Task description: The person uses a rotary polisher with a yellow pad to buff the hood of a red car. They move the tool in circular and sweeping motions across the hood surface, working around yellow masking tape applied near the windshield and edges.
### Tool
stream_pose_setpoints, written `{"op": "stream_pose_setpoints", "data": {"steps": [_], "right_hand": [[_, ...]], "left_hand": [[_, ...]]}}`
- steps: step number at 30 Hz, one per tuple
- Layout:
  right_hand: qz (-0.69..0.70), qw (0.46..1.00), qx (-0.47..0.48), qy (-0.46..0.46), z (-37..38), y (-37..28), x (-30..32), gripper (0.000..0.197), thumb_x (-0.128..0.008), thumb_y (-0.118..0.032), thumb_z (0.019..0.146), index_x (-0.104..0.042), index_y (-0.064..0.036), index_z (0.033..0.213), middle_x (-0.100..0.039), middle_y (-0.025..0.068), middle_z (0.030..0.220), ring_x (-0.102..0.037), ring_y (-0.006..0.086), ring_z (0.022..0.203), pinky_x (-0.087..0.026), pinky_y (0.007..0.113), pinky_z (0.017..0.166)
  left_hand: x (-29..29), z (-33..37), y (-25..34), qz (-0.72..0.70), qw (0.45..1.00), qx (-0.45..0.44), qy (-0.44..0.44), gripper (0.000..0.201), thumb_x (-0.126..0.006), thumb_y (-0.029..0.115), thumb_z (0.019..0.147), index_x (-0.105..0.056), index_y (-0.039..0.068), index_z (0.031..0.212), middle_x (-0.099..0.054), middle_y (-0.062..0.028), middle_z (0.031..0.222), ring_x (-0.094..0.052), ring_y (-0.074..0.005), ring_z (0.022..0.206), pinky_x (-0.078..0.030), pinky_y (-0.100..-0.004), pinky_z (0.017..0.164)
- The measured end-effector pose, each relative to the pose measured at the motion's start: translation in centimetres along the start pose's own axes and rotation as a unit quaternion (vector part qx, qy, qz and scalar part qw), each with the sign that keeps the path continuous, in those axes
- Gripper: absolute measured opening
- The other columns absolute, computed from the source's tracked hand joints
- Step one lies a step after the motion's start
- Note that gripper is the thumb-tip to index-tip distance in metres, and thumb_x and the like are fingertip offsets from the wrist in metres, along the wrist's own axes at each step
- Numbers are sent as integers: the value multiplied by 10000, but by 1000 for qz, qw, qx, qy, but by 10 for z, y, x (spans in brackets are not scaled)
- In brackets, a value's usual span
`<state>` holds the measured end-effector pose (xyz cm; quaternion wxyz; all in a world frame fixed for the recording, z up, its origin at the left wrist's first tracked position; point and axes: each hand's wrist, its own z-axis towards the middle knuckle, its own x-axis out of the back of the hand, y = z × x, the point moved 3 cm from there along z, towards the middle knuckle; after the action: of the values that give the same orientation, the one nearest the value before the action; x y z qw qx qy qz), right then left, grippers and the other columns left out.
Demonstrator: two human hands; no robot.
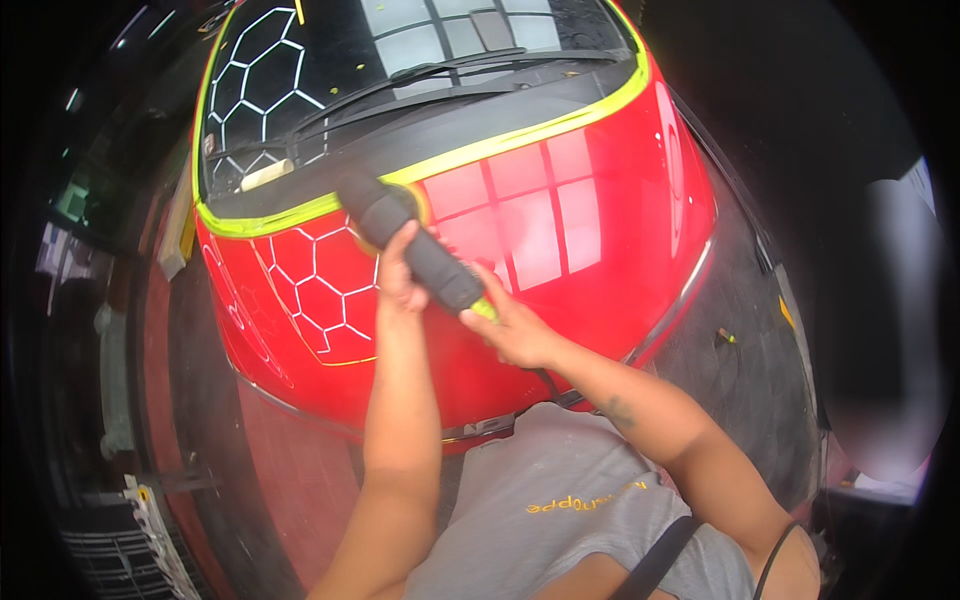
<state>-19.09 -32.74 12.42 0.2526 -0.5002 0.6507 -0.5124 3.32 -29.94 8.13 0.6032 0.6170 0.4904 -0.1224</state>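
A black power polisher (432, 262) lies slantwise over the hood, its round yellow-rimmed pad (422, 203) against or just above the paint near the windshield edge; the body hides most of the pad. My left hand (402, 272) is wrapped round the polisher's body behind its head. Farther back, at the rear end with its yellow-green part, my right hand (512, 330) grips the handle. The glossy red hood (600, 160) of the car spreads beneath both hands. Yellow-green masking tape (520, 125) runs along the border between hood and windshield.
Two black wipers (420, 95) lie across the windshield (345, 40). A cream-coloured roll (266, 175) rests at the glass's lower left. Bright hexagon reflections show on glass and hood. A small object (726, 336) lies on the grey floor at right. A dark cord hangs below my right hand.
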Motion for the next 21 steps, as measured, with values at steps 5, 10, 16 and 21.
{"op": "stream_pose_setpoints", "data": {"steps": [5, 10, 16, 21], "right_hand": [[-43, 998, 40, -15, 11, 0, -14, 933, -594, -550, 1088, -58, -188, 1761, -615, 385, 1434, -611, 520, 1357, -489, 534, 1139], [-26, 1000, 8, 5, -21, 29, 3, 988, -671, -578, 1034, -112, -185, 1748, -608, 360, 1466, -596, 522, 1394, -489, 533, 1156], [-67, 983, 8, 172, -78, 79, 52, 939, -781, -536, 968, -273, -178, 1672, -660, 316, 1417, -650, 501, 1332, -526, 526, 1109], [-67, 943, -18, 326, -135, 122, 101, 814, -807, -436, 973, -416, -121, 1613, -698, 272, 1376, -675, 422, 1330, -523, 477, 1109]], "left_hand": [[12, -27, 18, 21, 995, -80, 47, 436, -800, 305, 965, -640, 10, 1244, -725, -128, 1078, -747, -297, 1005, -658, -549, 848], [9, -24, -29, 23, 999, -13, 30, 425, -765, 312, 986, -644, 9, 1259, -733, -139, 1123, -750, -326, 1036, -644, -576, 914], [-64, -21, -115, 104, 993, 46, -45, 398, -810, 337, 974, -638, 79, 1224, -726, -94, 1125, -740, -278, 1081, -618, -505, 964], [-131, -21, -130, 528, 827, 177, -77, 538, -731, 524, 1040, -693, 18, 1216, -741, -93, 1014, -743, -209, 918, -604, -418, 800]]}}
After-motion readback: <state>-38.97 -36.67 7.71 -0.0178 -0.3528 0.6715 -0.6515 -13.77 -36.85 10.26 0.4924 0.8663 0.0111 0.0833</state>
